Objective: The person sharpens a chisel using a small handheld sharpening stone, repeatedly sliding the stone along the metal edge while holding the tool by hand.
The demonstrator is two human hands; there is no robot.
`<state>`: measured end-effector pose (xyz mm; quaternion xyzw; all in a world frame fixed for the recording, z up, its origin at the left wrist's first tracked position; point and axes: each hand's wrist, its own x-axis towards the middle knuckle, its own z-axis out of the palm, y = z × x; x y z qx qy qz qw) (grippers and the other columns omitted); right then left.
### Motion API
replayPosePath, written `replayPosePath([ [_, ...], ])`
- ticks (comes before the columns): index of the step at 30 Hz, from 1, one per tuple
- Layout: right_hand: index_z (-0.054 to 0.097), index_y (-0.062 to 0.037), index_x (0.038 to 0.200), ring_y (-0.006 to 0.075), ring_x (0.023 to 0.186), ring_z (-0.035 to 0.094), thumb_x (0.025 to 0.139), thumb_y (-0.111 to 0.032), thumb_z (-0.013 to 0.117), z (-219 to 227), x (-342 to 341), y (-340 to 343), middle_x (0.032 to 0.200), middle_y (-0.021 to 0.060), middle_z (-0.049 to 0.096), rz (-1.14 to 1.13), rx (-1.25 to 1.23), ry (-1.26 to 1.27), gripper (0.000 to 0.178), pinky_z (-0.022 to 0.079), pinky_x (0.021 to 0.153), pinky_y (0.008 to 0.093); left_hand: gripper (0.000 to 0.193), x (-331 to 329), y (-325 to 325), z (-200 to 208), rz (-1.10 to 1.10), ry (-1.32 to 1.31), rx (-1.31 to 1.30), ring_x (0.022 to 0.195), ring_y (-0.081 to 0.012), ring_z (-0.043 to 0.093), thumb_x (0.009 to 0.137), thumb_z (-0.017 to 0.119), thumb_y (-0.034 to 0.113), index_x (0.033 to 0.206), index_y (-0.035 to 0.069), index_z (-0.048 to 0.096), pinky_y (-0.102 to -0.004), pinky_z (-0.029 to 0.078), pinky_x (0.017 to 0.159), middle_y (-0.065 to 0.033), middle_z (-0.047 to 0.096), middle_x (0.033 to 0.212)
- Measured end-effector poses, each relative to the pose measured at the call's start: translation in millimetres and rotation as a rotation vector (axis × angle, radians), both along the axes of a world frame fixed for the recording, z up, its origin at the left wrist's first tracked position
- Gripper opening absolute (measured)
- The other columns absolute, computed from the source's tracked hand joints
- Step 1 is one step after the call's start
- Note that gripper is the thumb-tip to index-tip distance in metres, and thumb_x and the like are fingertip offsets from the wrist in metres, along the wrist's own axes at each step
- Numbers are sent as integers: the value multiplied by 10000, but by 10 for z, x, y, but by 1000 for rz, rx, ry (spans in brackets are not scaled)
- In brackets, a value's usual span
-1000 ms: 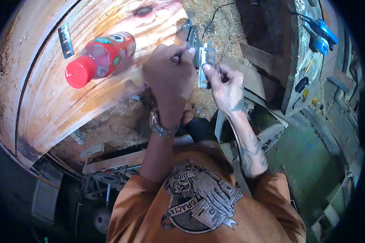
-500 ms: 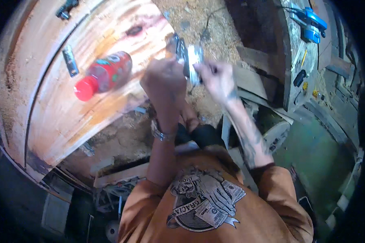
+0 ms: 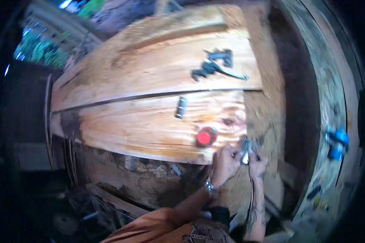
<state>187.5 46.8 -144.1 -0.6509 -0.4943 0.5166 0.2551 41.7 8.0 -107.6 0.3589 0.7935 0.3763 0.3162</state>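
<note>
My left hand and my right hand meet at the right end of the plank bench, fingers closed. Between them they hold a small shiny silvery piece, dark along its upper part; blur hides its exact kind. Just beyond my left hand a bottle with a red cap stands on the planks. Farther left lies a narrow dark strip with lighter marks. Toward the back rests a black fitting with a curved, shiny lever.
Wide wooden planks form the bench, with a dark gap running between them. Sawdust covers the ground beyond their right end. A blue power tool sits on a weathered beam at the right. Greenery shows at the far left.
The view has swung up and left, so more of the bench shows. My hands have drawn closer together around the silvery piece.
</note>
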Motion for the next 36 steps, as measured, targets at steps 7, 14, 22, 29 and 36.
replayPosePath([
  [7,565,13,642,99,535,414,956,-222,683,-157,66,-218,572,5,491,111,247,-102,409,344,498,334,169,-64,20,111,-27,20,73,685,-312,668,803,754,134,916,8,754,-398,527,650,-171,681,811],
  [14,626,36,681,139,531,447,903,-225,746,331,25,-294,548,31,504,103,-40,-175,363,381,522,345,192,18,-19,91,-29,8,9,688,-299,682,809,767,131,955,5,758,-380,534,652,-182,684,817],
  [22,720,44,833,123,619,579,927,-254,708,76,-3,-358,653,50,639,124,-123,-114,312,485,596,325,195,-66,-83,-178,-1,-55,5,625,-286,636,826,722,163,882,-23,733,-402,507,638,-189,673,753],
  [29,654,42,714,136,540,483,910,-318,711,243,-29,66,569,86,559,118,-5,-117,413,409,514,361,189,-42,145,83,-28,-6,-6,653,-174,644,796,775,110,891,-52,749,-327,511,650,-157,714,755],
  [36,650,41,708,157,528,489,909,-344,705,308,-88,133,564,96,551,121,-38,-167,438,418,534,359,161,35,15,38,-12,-41,78,643,-223,644,778,760,69,884,-51,746,-341,511,650,-158,680,741],
])
